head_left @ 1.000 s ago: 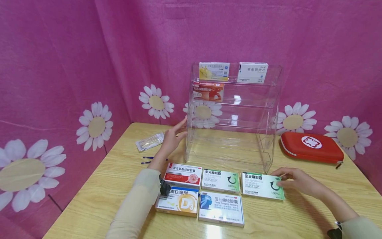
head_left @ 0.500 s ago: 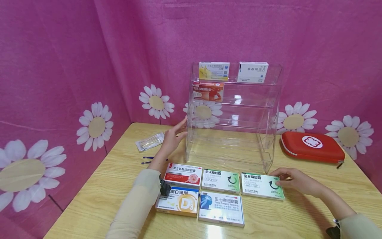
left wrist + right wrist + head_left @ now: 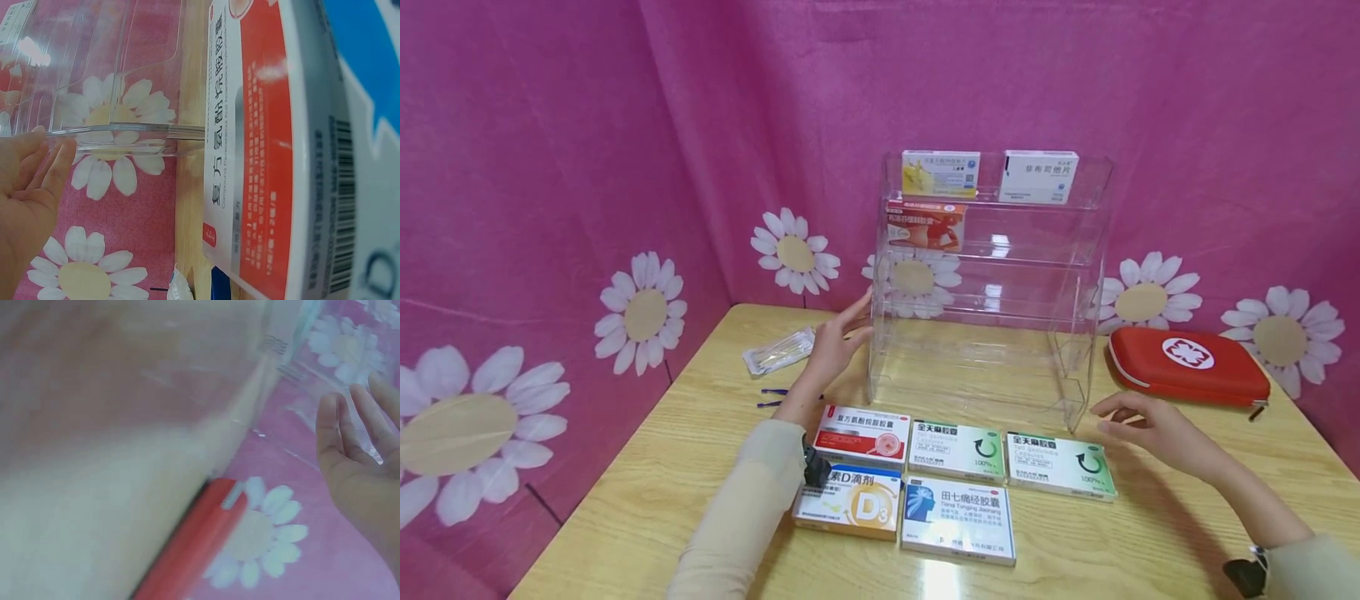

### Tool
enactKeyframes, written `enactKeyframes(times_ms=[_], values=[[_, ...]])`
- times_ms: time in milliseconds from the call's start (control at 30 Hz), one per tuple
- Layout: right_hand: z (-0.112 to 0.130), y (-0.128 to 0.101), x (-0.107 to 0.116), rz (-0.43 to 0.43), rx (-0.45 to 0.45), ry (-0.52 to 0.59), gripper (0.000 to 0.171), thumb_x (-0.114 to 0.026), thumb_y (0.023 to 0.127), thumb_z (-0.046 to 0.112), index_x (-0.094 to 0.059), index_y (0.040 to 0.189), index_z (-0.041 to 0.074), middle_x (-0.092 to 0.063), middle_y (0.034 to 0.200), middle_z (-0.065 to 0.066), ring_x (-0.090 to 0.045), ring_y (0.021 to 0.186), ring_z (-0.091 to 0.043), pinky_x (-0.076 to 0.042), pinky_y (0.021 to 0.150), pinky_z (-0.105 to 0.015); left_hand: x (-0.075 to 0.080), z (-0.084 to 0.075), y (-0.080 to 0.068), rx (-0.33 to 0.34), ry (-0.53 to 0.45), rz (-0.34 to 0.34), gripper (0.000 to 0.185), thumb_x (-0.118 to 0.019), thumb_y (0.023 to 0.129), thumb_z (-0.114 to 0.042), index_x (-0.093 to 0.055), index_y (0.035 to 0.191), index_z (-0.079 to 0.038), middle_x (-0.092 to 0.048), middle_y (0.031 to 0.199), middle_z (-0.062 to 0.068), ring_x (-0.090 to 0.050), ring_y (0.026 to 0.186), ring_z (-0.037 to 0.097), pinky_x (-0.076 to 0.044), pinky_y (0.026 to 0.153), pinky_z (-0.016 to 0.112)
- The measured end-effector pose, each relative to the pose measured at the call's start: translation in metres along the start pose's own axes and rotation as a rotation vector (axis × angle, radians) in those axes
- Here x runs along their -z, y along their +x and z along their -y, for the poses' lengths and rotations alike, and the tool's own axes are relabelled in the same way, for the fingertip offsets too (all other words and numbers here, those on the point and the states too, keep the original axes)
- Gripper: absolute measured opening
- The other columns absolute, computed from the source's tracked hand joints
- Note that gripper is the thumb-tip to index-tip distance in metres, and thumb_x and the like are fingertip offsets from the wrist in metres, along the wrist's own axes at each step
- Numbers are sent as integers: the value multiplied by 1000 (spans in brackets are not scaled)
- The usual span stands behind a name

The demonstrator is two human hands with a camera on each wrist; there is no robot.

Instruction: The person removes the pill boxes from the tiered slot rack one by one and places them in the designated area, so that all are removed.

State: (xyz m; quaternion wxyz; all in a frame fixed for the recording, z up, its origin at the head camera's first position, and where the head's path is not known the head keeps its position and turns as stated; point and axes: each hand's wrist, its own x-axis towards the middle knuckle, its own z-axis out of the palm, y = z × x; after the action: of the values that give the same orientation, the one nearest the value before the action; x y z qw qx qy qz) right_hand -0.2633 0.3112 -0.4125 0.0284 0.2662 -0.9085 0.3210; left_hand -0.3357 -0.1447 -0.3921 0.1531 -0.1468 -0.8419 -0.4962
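Five medicine boxes lie flat in two rows at the lower centre of the head view, on the wooden counter [image 3: 625,500]. The back row holds a red-and-white box [image 3: 862,435] printed 复方氨酚烷胺胶囊, then two green-and-white boxes, one in the middle [image 3: 956,451] and one at the right end [image 3: 1060,466], each headed 全天麻胶囊 with a curved arrow and "100%". In front lie an orange box [image 3: 847,502] with a large "D3" and the characters D滴剂, and a blue-and-white box [image 3: 958,520] reading 田七痛经胶囊.

Behind them, at the centre of the frame, stands a clear acrylic shelf rack [image 3: 992,283] with stepped tiers. Its top tier carries a yellow-and-white box [image 3: 940,173], whose print is too small to read, and a white box [image 3: 1038,177] marked 非布司他片. The tier below holds a red-orange box [image 3: 925,226] at its left end; its writing cannot be made out.

The left hand [image 3: 837,343] lies with straight fingers against the rack's left wall and grips nothing. The right hand [image 3: 1152,427] hovers just right of the right-end green box, fingers loosely spread, holding nothing and not touching the box.

At the right of the frame lies a zipped red case [image 3: 1187,368] with a white cross emblem. At centre left, beyond the left hand, lies a clear packet [image 3: 779,351], with thin dark sticks [image 3: 772,398] nearer.
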Motion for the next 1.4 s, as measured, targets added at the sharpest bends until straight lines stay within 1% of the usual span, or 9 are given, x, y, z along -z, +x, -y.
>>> enactKeyframes(times_ms=[233,500,600,733,867,967,1000,1200,1400], values=[[29,30,7,-149,105,-25,25,-73,84,2,-69,108,7,-69,98,-3,-59,83,8,-56,71,-9,-1,-1,-2,0,-21,-3,60,-62,92,-1,-44,148,-15,-61,135,15,-65,118,31,-54,99,41],[60,85,13,-309,150,-20,29,-72,86,4,-66,114,1,-68,102,-12,-55,86,16,-48,76,2,-1,-1,0,-9,-25,-4,59,-62,92,-1,-45,147,-15,-62,134,16,-65,118,32,-54,99,41],[72,110,17,-372,157,-6,32,-71,87,5,-65,118,0,-66,105,-14,-55,89,11,-46,78,3,-1,-2,2,-19,-27,-5,59,-61,93,-1,-44,148,-14,-60,137,15,-65,118,32,-54,99,41],[86,143,20,-449,168,-18,37,-72,88,8,-63,122,1,-64,108,-16,-60,96,-9,-44,81,5,-1,-2,3,-43,-34,-14,59,-62,92,0,-45,147,-13,-61,134,17,-65,117,33,-55,97,41],[98,173,18,-500,190,2,39,-73,86,6,-62,123,-2,-63,108,-21,-64,101,-30,-57,89,-17,-1,-1,1,-20,-39,-9,59,-62,92,1,-45,147,-14,-62,133,17,-65,117,33,-55,97,40],[108,193,16,-535,202,23,41,-73,85,3,-61,123,-3,-63,111,-24,-63,104,-37,-57,94,-43,0,-1,-1,-6,-32,-9,59,-62,92,1,-45,147,-14,-62,133,16,-65,117,32,-55,98,41],[112,200,15,-547,202,27,42,-73,84,2,-60,124,-3,-62,112,-25,-62,106,-38,-56,94,-46,0,-1,-1,-4,-28,-12,60,-62,92,1,-45,147,-15,-62,133,16,-65,118,32,-54,98,41],[128,233,13,-548,180,34,46,-73,85,4,-58,128,-1,-61,120,-25,-61,111,-40,-55,97,-50,0,0,1,-16,-39,-30,58,-63,92,0,-47,146,-15,-62,133,17,-65,116,33,-55,97,41],[134,252,5,-503,126,0,46,-70,88,7,-56,131,2,-58,129,-23,-54,122,-38,-44,111,-53,-1,1,-1,-8,-30,-14,60,-63,92,0,-46,147,-15,-62,133,17,-65,117,33,-55,97,41]])
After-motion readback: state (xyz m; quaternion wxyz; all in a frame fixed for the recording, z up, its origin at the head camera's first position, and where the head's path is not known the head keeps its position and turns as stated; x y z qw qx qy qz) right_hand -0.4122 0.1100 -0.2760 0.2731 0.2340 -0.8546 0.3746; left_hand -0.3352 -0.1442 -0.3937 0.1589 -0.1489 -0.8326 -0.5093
